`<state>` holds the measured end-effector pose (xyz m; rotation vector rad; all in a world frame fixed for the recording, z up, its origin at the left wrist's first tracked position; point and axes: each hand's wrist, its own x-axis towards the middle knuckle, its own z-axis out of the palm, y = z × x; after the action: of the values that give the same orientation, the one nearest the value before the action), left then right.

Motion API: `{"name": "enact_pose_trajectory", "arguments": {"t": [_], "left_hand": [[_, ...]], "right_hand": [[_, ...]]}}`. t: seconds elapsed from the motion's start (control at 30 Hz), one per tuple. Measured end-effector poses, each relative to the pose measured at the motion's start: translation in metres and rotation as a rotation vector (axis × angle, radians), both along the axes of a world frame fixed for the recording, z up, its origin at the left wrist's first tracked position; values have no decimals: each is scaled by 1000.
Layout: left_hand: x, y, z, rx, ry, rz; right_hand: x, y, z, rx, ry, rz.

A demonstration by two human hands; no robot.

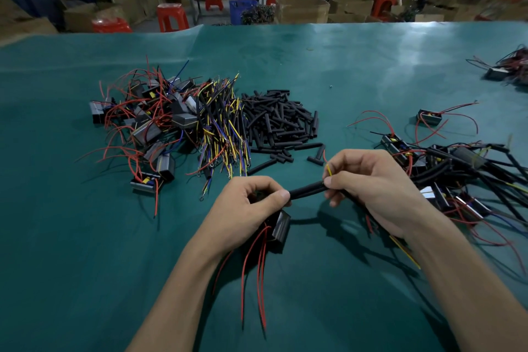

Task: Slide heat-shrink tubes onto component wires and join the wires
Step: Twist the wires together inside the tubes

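Left hand: the left hand is over the near middle of the table, fingers curled, thumb and forefinger pinching the left end of a black heat-shrink tube.
Right hand: the right hand is just right of it, fingers curled round the tube's right end and a black cable that runs on under the palm; a short yellow wire sticks up between the thumb and forefinger.
Tube in hand: it spans the gap between the two hands, tilted, its right end higher, lifted off the table.
Component in hand: a small black box component hangs under the left hand, partly hidden by the palm; its red wires trail toward the near edge.
Loose tubes: a heap of black heat-shrink tubes lies in the middle of the table, beyond the hands, with a few strays just in front of it.
Wire bundle: a sheaf of yellow, blue and black wires lies touching the heap's left side.
Unworked components: a pile of box components with red leads lies left of the sheaf, toward the left edge.
Right-side pile: components with black sleeved cables are heaped near the right edge, beside the right wrist.
Single component: one box with red leads lies apart, beyond that pile.
Far right corner: another small cluster sits at the right edge.
Table: a green mat covers it.
Background: red stools and cardboard boxes stand past the far edge.
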<state>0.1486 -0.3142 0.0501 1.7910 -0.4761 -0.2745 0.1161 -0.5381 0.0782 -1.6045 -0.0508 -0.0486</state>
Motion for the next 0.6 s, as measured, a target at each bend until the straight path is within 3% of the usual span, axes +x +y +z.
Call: {"name": "enact_pose_trajectory", "arguments": {"t": [0.23, 0.6], "left_hand": [[0, -2, -2, -59, 27, 24], [2, 0, -5, -140, -80, 150]], "right_hand": [[2, 6, -3, 16, 11, -96], [-1, 5, -3, 17, 1, -59]]}}
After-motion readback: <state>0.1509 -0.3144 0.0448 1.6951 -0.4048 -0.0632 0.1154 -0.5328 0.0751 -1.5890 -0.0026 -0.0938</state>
